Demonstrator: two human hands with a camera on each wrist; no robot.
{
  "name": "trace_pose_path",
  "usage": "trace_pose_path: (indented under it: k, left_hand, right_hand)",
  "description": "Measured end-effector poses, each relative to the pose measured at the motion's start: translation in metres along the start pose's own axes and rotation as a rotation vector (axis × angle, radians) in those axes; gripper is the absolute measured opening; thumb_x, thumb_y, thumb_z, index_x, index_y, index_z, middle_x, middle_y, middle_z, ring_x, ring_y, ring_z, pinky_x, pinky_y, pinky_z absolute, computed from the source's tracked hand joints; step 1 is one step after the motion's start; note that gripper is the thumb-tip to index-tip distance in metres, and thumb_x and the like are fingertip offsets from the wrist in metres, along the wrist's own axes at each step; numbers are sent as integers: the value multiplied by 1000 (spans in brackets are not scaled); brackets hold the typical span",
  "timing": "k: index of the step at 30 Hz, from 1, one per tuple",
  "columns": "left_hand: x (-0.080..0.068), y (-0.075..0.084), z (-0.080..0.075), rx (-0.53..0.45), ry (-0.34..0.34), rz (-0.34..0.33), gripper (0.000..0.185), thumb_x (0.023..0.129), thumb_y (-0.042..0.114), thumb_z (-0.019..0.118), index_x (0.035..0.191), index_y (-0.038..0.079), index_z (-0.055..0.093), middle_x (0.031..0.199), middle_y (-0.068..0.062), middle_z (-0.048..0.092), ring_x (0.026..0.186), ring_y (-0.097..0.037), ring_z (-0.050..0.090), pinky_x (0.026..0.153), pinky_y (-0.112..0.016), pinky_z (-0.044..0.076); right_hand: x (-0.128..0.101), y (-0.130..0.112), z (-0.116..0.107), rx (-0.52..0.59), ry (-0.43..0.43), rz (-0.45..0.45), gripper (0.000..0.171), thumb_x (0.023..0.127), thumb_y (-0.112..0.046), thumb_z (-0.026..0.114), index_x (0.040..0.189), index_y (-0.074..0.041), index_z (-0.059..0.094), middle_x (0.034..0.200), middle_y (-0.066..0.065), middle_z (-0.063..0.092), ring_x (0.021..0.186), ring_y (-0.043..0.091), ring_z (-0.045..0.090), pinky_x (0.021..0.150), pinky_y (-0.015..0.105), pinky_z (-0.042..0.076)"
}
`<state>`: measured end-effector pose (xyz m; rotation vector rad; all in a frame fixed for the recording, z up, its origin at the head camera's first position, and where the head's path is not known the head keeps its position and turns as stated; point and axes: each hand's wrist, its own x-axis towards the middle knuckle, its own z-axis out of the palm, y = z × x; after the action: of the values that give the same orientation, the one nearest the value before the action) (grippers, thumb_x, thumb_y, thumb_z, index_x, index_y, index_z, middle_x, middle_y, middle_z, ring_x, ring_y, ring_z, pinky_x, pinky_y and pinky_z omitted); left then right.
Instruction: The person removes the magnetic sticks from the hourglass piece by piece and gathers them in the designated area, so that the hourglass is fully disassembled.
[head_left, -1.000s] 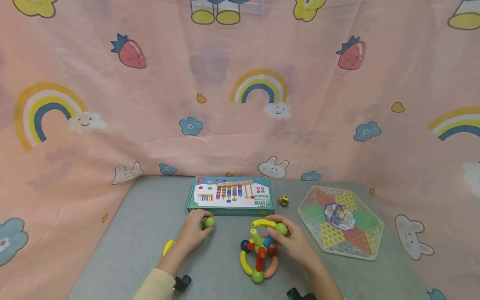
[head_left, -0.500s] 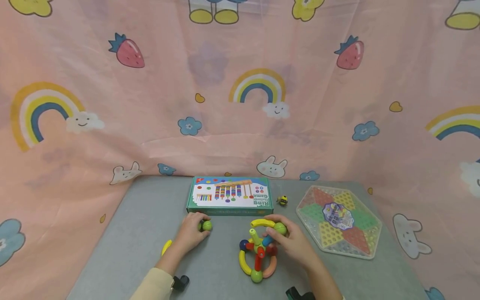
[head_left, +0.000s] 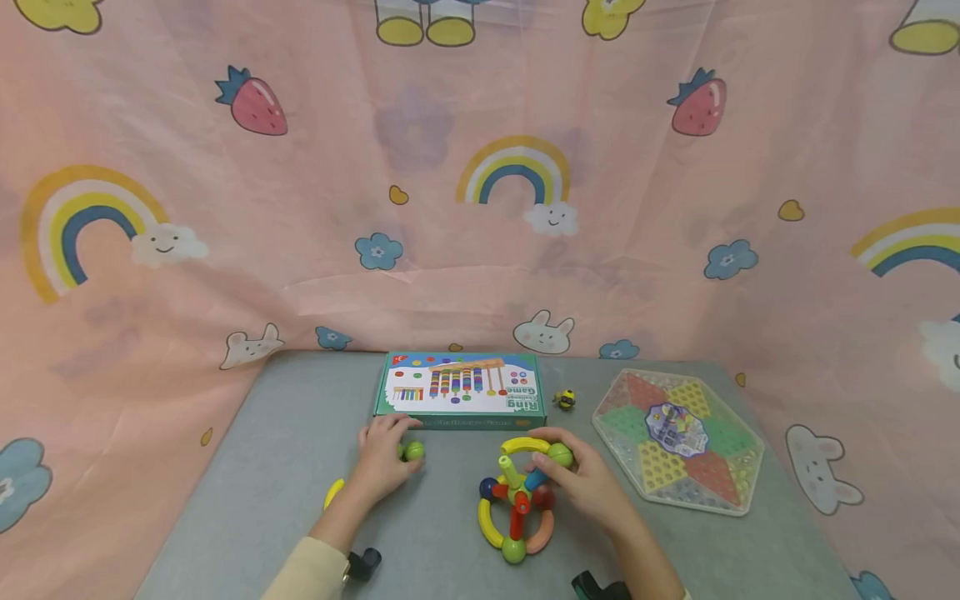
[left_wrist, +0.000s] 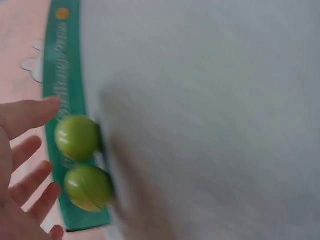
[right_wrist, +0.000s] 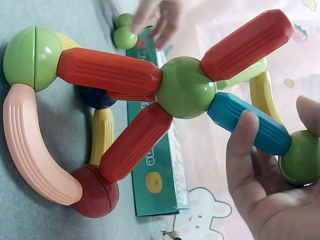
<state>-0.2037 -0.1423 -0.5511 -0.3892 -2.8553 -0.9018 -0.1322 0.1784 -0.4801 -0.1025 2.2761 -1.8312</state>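
Note:
My left hand [head_left: 381, 462] is spread beside two green balls, its thumb and fingers apart from them. The nearer-to-centre green ball [head_left: 414, 451] shows past the fingers in the head view. In the left wrist view the upper ball [left_wrist: 77, 137] and lower ball [left_wrist: 89, 187] sit side by side. My right hand [head_left: 592, 483] holds a magnetic stick-and-ball structure by its upper right green ball [right_wrist: 302, 158], with a finger along the blue stick [right_wrist: 250, 122]. Red sticks branch from the structure's central green ball [right_wrist: 186, 87]; curved yellow and pink pieces link others below.
A green Ring Game box [head_left: 461, 392] lies behind the balls. Right of it are a small bee figure [head_left: 566, 400] and a hexagonal Chinese checkers board [head_left: 678, 442]. A yellow curved piece [head_left: 333, 493] lies partly behind the left forearm. A printed pink cloth hangs behind the table.
The left hand's fingers have lifted and spread off the green balls; a second ball has come into view beside the first. The right hand and structure have stayed nearly still.

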Motion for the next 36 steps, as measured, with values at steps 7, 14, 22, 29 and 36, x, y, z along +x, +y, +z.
trace_pose_path:
  k: [7,14,22,29,36]
  left_hand:
    - [-10,49,5,-209,-119,135,52,81,18,84,130,16,63,129,-2,63,116,-23,57,100,-50,44]
    - [-26,73,50,-154,-449,165,61,81,37,83,136,27,61,142,9,57,130,-18,50,109,-48,42]
    - [-34,81,62,-71,-441,118,64,79,42,85,135,19,63,131,1,59,116,-19,55,99,-42,50]
    - [-33,78,50,-190,-628,46,88,65,34,96,141,18,56,128,1,52,111,-14,56,98,-38,52]
    - [-36,76,50,-125,-580,57,83,62,34,97,136,19,62,109,8,52,93,-7,54,86,-31,53]
  right_hand:
    - [0,-1,-1,3,12,14,47,99,-33,64,138,-8,55,108,19,71,97,25,69,85,34,59]
    - [0,0,0,16,21,3,50,101,-31,62,141,-6,49,107,17,70,97,26,70,84,35,59]
    - [4,-3,4,20,14,18,48,102,-31,60,138,-3,45,109,24,69,93,25,71,83,42,59]
    - [4,-3,6,13,-27,2,43,102,-32,60,132,-2,52,104,21,70,90,25,70,82,46,59]
    - [8,-3,9,19,-59,-25,43,103,-29,58,136,-3,51,101,19,70,89,26,70,83,47,59]
